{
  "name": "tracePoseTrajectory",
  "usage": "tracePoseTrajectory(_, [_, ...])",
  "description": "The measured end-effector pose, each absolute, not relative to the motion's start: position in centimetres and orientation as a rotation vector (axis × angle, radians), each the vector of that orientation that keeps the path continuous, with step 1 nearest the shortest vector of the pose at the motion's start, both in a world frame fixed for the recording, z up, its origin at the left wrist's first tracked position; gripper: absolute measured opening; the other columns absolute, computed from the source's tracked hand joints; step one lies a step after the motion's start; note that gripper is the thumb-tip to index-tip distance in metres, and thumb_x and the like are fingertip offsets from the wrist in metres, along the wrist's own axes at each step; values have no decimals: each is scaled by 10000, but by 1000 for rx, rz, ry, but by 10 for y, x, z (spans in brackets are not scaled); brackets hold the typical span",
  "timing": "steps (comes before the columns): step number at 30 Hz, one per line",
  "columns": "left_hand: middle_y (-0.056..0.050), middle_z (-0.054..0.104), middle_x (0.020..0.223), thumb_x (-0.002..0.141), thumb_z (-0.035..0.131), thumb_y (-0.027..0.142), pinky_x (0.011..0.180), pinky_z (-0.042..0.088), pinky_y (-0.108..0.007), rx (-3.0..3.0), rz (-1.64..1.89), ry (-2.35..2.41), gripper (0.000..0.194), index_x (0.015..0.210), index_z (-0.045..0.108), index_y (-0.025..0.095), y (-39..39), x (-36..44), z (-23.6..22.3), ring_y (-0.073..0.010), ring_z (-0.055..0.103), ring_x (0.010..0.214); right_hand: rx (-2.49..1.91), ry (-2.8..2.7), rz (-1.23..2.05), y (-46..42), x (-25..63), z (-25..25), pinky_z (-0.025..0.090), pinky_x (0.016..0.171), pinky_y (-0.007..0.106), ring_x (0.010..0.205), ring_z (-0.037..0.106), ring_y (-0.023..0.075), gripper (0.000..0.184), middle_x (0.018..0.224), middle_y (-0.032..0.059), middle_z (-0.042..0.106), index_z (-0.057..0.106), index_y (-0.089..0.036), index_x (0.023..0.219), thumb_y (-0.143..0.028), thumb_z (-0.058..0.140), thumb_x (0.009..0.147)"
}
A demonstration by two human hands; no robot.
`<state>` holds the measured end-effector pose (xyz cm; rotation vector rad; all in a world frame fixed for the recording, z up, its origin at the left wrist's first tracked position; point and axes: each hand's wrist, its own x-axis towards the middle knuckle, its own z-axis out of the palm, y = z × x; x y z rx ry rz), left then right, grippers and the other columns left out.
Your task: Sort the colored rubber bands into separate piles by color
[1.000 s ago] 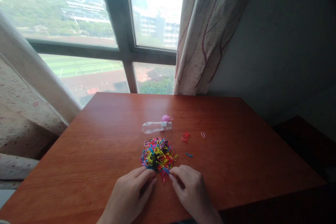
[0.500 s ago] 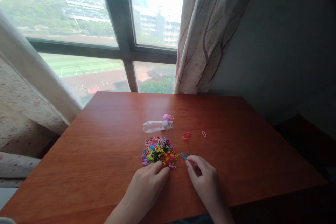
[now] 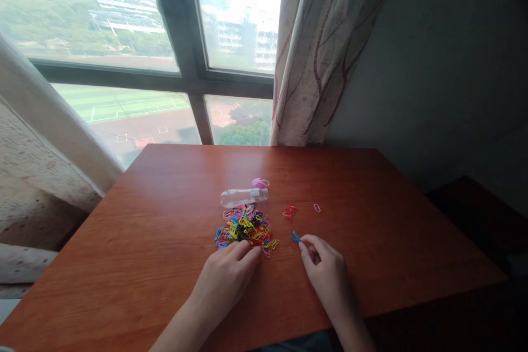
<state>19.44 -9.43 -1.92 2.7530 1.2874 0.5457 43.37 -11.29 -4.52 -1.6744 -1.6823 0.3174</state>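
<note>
A heap of small rubber bands (image 3: 243,225) in many colours lies on the table. My left hand (image 3: 226,272) is at the heap's near edge, fingers curled down; their tips are hidden, so what they hold cannot be made out. To the right, my right hand (image 3: 325,264) pinches thumb and forefinger together at the blue rubber bands (image 3: 295,237), which stick out beyond the fingertips. How many of these are gripped is too small to tell. Beyond that hand sit a small cluster of red rubber bands (image 3: 289,212) and a single pink rubber band (image 3: 317,208).
Behind the heap a clear plastic bottle (image 3: 239,198) lies on its side, with a pink object with a loop (image 3: 259,182) beyond it. The brown wooden table (image 3: 165,220) meets a window with curtains (image 3: 305,66) at its far edge.
My right hand has brought its blue band together with the blue band on the table. My left hand has shifted slightly at the heap's near side, and the heap's shape differs. The view has moved slightly.
</note>
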Motion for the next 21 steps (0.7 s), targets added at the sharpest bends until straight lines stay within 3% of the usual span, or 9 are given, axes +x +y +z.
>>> tracePoseTrajectory(10, [-17,699,894,965,487,218,689,497,-224,2592,992,1479,167,1036,638,228,-121,153,-19,-139,674,759,-1602,-1777,220,-114,431,-41,480,580,248,620,655,161,174,769,32,704,671,-211,940,-262,505,947])
tracePoseTrajectory(21, [-6,686,877,978,466,326,664,503,-283,2606,669,1575,195,941,642,252,-123,159,-24,-178,675,752,-1513,-1990,316,-122,398,-38,397,624,254,664,618,160,162,733,-6,660,630,-231,837,-156,513,921])
